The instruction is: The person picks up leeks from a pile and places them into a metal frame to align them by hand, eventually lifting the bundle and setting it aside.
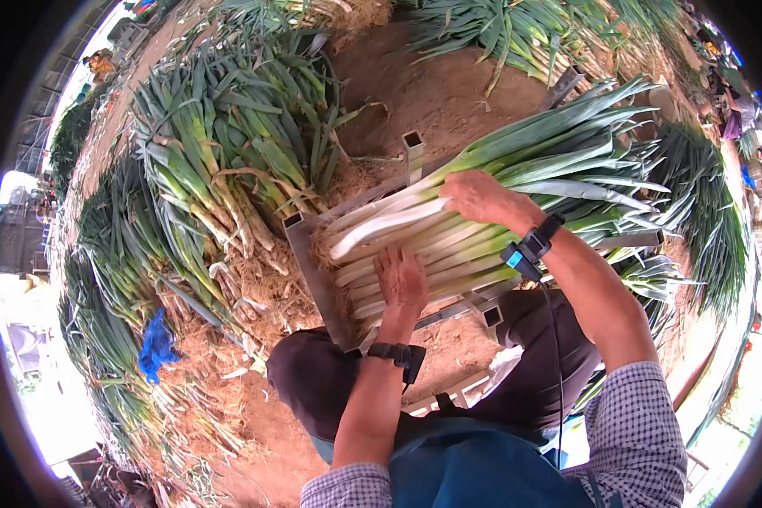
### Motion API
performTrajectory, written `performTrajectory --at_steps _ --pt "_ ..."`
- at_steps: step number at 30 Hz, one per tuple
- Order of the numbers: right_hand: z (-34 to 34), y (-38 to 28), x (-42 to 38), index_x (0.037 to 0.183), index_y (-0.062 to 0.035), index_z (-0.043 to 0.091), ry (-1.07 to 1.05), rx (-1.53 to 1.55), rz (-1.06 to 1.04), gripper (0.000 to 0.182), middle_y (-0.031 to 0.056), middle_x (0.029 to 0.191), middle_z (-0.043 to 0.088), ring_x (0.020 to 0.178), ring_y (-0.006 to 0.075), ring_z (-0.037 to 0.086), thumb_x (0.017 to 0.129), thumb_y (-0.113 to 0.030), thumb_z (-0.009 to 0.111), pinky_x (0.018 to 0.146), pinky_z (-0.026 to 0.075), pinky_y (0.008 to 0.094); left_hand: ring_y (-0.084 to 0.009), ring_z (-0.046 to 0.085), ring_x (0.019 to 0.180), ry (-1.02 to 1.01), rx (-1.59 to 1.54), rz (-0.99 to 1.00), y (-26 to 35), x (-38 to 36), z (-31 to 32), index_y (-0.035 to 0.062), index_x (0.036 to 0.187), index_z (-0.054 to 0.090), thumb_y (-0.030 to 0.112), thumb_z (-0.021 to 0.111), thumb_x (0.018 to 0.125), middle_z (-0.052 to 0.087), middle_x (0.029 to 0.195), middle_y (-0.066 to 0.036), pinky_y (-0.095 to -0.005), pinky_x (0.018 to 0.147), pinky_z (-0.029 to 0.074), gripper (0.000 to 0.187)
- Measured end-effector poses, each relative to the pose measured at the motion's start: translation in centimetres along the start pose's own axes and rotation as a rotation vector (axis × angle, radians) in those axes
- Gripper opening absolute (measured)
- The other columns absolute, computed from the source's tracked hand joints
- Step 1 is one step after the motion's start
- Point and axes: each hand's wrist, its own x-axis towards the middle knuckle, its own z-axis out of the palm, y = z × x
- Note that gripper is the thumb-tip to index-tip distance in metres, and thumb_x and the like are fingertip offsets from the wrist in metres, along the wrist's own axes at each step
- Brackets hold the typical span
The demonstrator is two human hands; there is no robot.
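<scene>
A thick bundle of leeks (483,241) lies in a metal frame (313,275), white stalks and roots to the left and green leaves to the right. My right hand (483,201) is closed around one leek (389,227), which lies on top of the bundle with its white end pointing left. Against the white stalks nearer to me rests my left hand (402,279), its fingers stretched out and holding nothing. Both wrists wear dark straps.
Upright metal posts (413,157) rise at the frame's sides. Large heaps of leeks (220,144) stand on the soil at left, with more leeks (499,34) at the back. A blue plastic scrap (157,345) lies at left. My knees flank the frame.
</scene>
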Motion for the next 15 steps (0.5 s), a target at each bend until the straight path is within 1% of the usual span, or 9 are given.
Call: performTrajectory --at_steps 1,3,4,7,10,13,14,15 --pt "1.2 0.0 0.0 0.08 -0.0028 0.064 -0.006 -0.058 -0.041 0.013 0.0197 0.086 0.064 0.084 0.0399 0.065 0.083 -0.016 0.066 0.075 0.051 0.0505 -0.0415 0.052 0.118 0.061 0.03 0.005 0.0 -0.3 0.4 0.0006 0.109 0.059 0.022 0.06 0.094 0.057 0.124 -0.023 -0.0527 0.105 0.037 0.026" --pt "3.5 -0.3 0.0 0.078 -0.0035 0.064 -0.013 -0.177 -0.121 0.011 0.0195 0.084 0.064 0.08 0.0391 0.066 0.081 -0.014 0.067 0.073 0.052 0.05 -0.0402 0.048 0.126 -0.008 0.039 -0.029 0.1 -0.5 0.6 0.0004 0.115 0.059 0.024 0.06 0.094 0.055 0.13 -0.023 -0.0511 0.11 0.033 0.032" --pt "4.5 -0.4 0.0 0.078 -0.005 0.065 -0.061 -0.253 -0.09 0.009 0.0173 0.083 0.064 0.083 0.0366 0.067 0.081 -0.013 0.066 0.076 0.051 0.0495 -0.0396 0.046 0.129 -0.043 0.042 -0.044 0.2 -0.8 0.5 0.0002 0.117 0.058 0.025 0.06 0.094 0.054 0.133 -0.023 -0.0503 0.112 0.032 0.034" --pt "5.1 0.1 -0.3 0.08 -0.006 0.065 0.038 -0.231 -0.156 0.008 0.0158 0.085 0.063 0.087 0.0349 0.066 0.082 -0.014 0.066 0.08 0.051 0.0487 -0.0393 0.045 0.13 -0.032 0.03 -0.045 0.5 -1.2 0.2 -0.0017 0.119 0.057 0.024 0.059 0.094 0.054 0.133 -0.024 -0.0505 0.114 0.03 0.036" --pt "6.2 0.7 -1.0 0.082 -0.0065 0.064 0.066 -0.276 -0.222 0.008 0.0149 0.089 0.062 0.09 0.0338 0.064 0.083 -0.015 0.065 0.082 0.05 0.0483 -0.0389 0.045 0.131 0.023 0.041 -0.025 0.5 -1.5 0.2 -0.0035 0.118 0.055 0.024 0.059 0.095 0.054 0.133 -0.024 -0.0508 0.114 0.029 0.036" --pt "5.9 -0.2 -0.7 0.085 -0.0075 0.065 -0.028 -0.264 -0.123 0.008 0.0147 0.092 0.062 0.092 0.0349 0.063 0.085 -0.015 0.065 0.082 0.05 0.048 -0.039 0.044 0.131 0.041 0.011 -0.022 0.5 -1.6 0.0 -0.0041 0.117 0.054 0.024 0.059 0.095 0.053 0.133 -0.024 -0.0511 0.115 0.027 0.036" --pt "5.8 -0.6 -0.4 0.088 -0.0059 0.066 -0.068 -0.118 -0.083 0.013 0.0165 0.088 0.064 0.09 0.0372 0.064 0.087 -0.019 0.063 0.079 0.051 0.0479 -0.0392 0.052 0.121 0.09 0.017 0.022 0.4 -1.6 0.0 -0.0047 0.123 0.052 0.02 0.058 0.095 0.057 0.125 -0.024 -0.0525 0.109 0.035 0.038" --pt "5.0 -1.5 -0.5 0.09 -0.0046 0.066 -0.188 -0.074 0.039 0.017 0.018 0.086 0.065 0.088 0.0383 0.065 0.088 -0.021 0.063 0.077 0.051 0.0485 -0.0385 0.056 0.115 -0.086 -0.744 -0.303 1.0 -1.6 -0.8 -0.0044 0.121 0.054 0.019 0.056 0.096 0.059 0.119 -0.024 -0.0516 0.105 0.038 0.034"
